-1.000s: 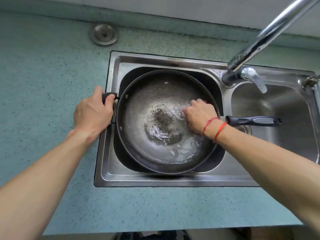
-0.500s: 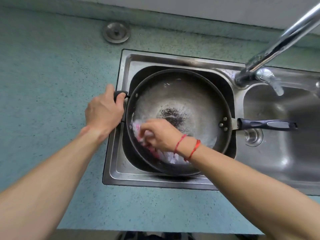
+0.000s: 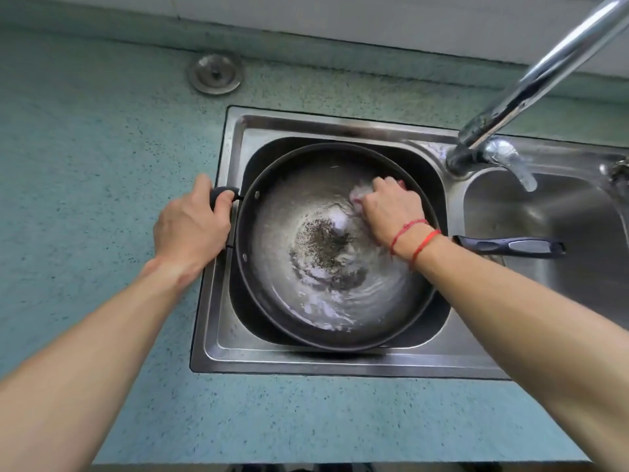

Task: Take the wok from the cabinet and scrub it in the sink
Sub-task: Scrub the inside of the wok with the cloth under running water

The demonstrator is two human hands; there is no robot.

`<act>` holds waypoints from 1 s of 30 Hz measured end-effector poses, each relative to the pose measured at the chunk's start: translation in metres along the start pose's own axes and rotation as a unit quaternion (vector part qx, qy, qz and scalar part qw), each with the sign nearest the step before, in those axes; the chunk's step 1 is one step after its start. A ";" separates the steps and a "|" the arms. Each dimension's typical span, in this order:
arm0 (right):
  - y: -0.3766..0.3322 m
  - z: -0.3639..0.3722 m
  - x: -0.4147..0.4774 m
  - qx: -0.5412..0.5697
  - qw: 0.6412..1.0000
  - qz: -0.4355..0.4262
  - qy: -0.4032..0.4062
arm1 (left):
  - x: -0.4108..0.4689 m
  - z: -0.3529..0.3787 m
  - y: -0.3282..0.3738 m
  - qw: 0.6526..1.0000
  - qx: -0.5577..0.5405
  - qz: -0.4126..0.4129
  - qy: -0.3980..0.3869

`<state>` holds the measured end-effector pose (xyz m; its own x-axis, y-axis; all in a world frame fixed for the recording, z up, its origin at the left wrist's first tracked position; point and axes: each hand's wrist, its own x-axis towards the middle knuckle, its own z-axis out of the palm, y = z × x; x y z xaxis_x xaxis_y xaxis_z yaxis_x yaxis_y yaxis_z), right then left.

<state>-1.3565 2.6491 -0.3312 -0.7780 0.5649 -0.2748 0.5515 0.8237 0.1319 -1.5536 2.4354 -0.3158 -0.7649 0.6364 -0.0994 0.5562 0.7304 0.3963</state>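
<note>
wok [image 3: 326, 253]: dark round pan, scuffed grey inside, sitting level in the left basin and pretty much filling it
wok bottom: dark speckled patch dead centre, soapy water swirled round it, white foam toward the near side
long handle [image 3: 510, 247]: black with a grey insert, poking out right over the other basin
small handle [image 3: 223, 194]: black stub on the left rim, gripped by left hand [image 3: 190, 229]
rag [image 3: 357, 194]: pinkish-white, kinda blurry, pressed on the far-right inner wall under right hand [image 3: 388, 209]
sink [image 3: 218, 301]: stainless double basin, shiny rim, set into the tabletop [image 3: 85, 165]
</note>
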 end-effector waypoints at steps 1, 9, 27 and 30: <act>0.000 0.001 -0.011 -0.021 0.999 0.003 -0.029 | 0.000 -0.001 0.001 1.000 0.000 -0.002 -0.001; -0.030 0.000 -0.071 0.081 0.955 -0.068 -0.276 | -0.002 -0.005 0.004 1.000 -0.002 -0.008 0.002; -0.137 0.013 0.006 0.460 0.881 0.043 0.104 | 0.000 0.002 0.000 1.000 0.007 0.011 0.014; -0.140 0.005 0.019 0.554 0.813 0.139 0.107 | 0.001 0.002 -0.002 1.000 0.014 0.015 0.018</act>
<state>-1.4472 2.5445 -0.3601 -0.5454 0.8156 -0.1932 0.5551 0.1788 -0.8123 -1.5544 2.4353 -0.3184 -0.7583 0.6495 -0.0554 0.5879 0.7181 0.3724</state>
